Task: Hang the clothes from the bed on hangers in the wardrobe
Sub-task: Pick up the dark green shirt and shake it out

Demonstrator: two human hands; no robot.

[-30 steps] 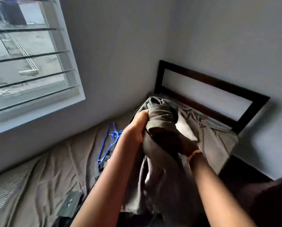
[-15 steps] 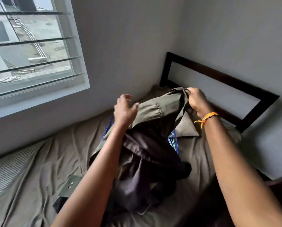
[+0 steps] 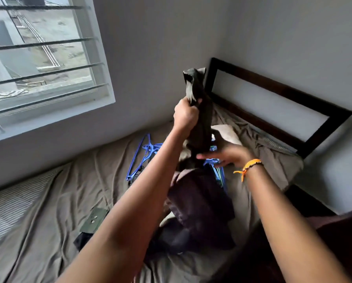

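Note:
My left hand (image 3: 185,115) is raised above the bed and is shut on an olive-green garment (image 3: 199,111), which hangs down from it in a bunched column. My right hand (image 3: 226,153), with an orange wristband, is lower; its fingers are spread and touch the garment's lower part. Below hangs or lies a dark purple-brown piece of clothing (image 3: 199,203); I cannot tell if it is the same garment. Blue plastic hangers (image 3: 143,155) lie on the bed (image 3: 54,203) behind my arms, with more blue hangers (image 3: 219,172) under my right hand.
A dark wooden headboard (image 3: 277,92) stands against the grey wall at the right. A barred window (image 3: 40,58) is at the left. An olive flap with snaps (image 3: 93,220) lies on the brown sheet near my left forearm. A pillow (image 3: 273,152) lies by the headboard.
My left hand closed on the garment and lifted it higher. My right hand let go of the top edge and dropped to the lower part, so the spread cloth now hangs bunched.

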